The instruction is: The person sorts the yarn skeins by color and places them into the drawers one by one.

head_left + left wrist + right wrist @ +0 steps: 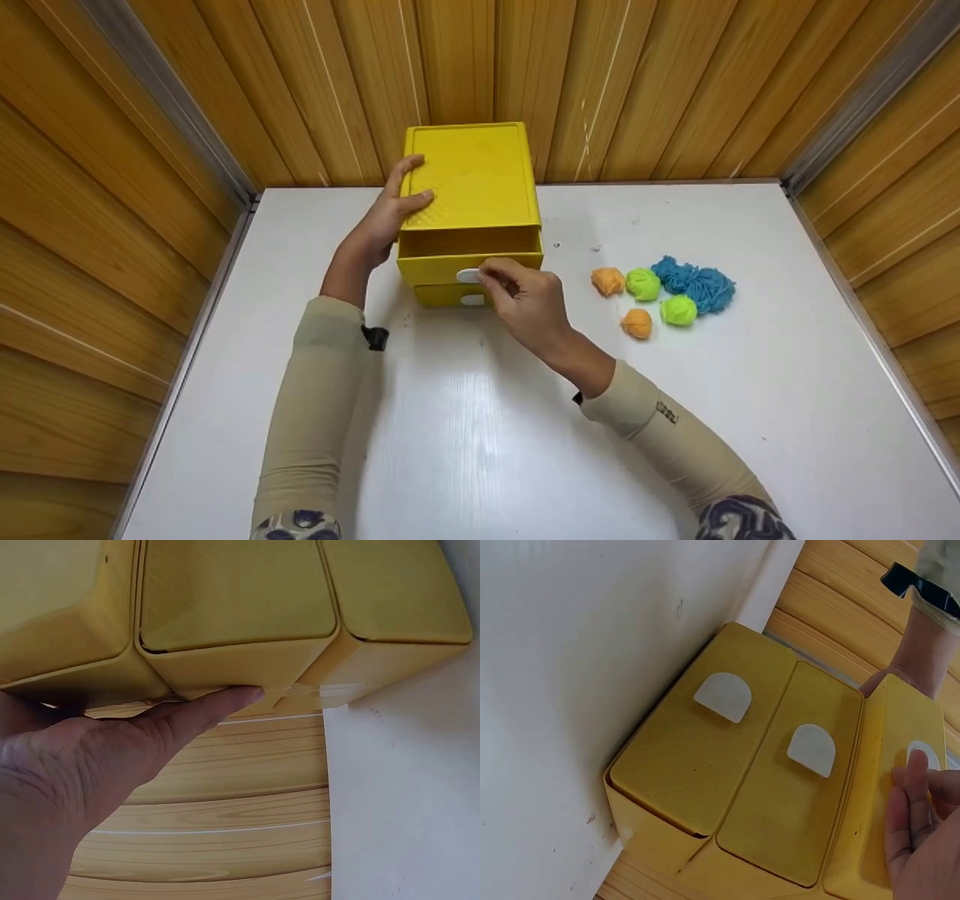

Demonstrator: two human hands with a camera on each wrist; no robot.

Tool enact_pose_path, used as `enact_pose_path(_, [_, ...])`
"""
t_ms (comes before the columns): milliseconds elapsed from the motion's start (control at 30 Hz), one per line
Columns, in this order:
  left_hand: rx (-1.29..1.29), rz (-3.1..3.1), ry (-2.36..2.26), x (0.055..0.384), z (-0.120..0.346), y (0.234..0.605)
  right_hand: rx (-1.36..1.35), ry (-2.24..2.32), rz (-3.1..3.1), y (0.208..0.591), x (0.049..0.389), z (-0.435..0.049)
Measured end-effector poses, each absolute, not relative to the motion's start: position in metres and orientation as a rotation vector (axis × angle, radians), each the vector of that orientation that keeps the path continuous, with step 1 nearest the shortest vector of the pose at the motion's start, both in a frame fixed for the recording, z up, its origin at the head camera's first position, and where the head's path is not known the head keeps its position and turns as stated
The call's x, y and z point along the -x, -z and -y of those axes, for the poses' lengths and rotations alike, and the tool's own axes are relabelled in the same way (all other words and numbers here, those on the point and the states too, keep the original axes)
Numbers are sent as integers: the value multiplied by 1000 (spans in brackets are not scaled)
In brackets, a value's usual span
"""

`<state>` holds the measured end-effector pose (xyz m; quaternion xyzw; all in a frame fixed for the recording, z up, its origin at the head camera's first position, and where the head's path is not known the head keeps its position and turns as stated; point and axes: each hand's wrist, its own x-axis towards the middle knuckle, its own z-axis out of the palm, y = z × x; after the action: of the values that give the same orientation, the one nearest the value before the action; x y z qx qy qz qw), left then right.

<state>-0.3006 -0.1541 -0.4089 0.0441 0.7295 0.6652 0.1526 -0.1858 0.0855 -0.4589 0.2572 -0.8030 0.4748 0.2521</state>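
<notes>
A yellow drawer unit [472, 176] with three stacked drawers stands at the back of the white table. Its top drawer [426, 271] is partly pulled out, and the strip of its inside that shows has nothing in it. My right hand [531, 306] pinches the white handle [466, 276] of that drawer between thumb and fingers. Against the unit's left side lies my left hand [384, 217], its thumb and a finger reaching over the top edge. In the left wrist view one straight finger [217, 705] runs along the yellow side wall. The middle drawer [791, 802] and bottom drawer [682, 757] are closed.
To the right of the unit lie two orange yarn balls [637, 323], two lime green balls [679, 310] and a blue yarn bundle [709, 289]. Wood-patterned panels [615, 90] enclose the table [450, 450] at the back and both sides.
</notes>
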Motion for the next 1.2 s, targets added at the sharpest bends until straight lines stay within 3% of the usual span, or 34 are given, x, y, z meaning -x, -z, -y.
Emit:
enact_pose_path(667, [-140,-2095,-1921,301,154,411,-800,-1192,2211,456,143,-97])
enact_pose_path(1200, [-133,-2092,-1940,300,155,409,-888,-1107,2144,458,142,-105])
